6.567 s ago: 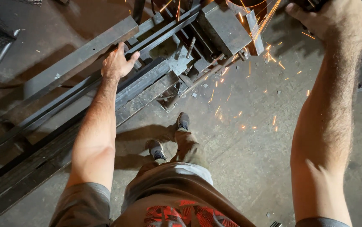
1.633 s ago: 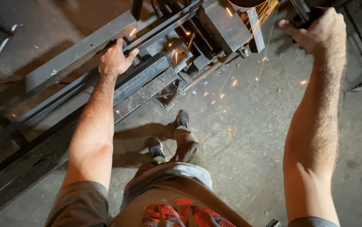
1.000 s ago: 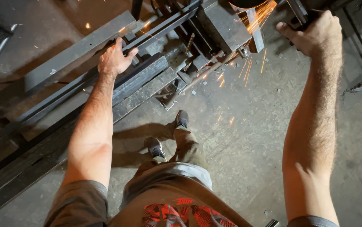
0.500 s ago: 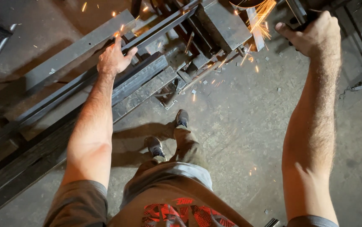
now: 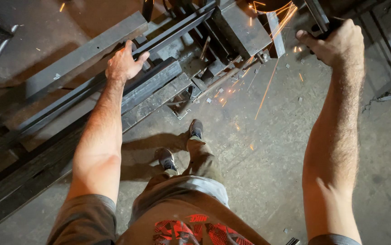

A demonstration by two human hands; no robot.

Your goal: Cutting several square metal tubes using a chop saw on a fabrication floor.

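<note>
Left hand lies palm-down, fingers curled over a long steel bar, clamped on it. The bar's long axis runs diagonally from the lower-left floor up-right into the saw bed, so the cut point lies up-right of this hand. Right hand is closed around the dark saw handle, nearer the sparks. Concrete floor below.

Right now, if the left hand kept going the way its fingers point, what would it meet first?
Probably the saw's metal base, up and to the right along the bar that the left hand grips; depth is unclear.
</note>
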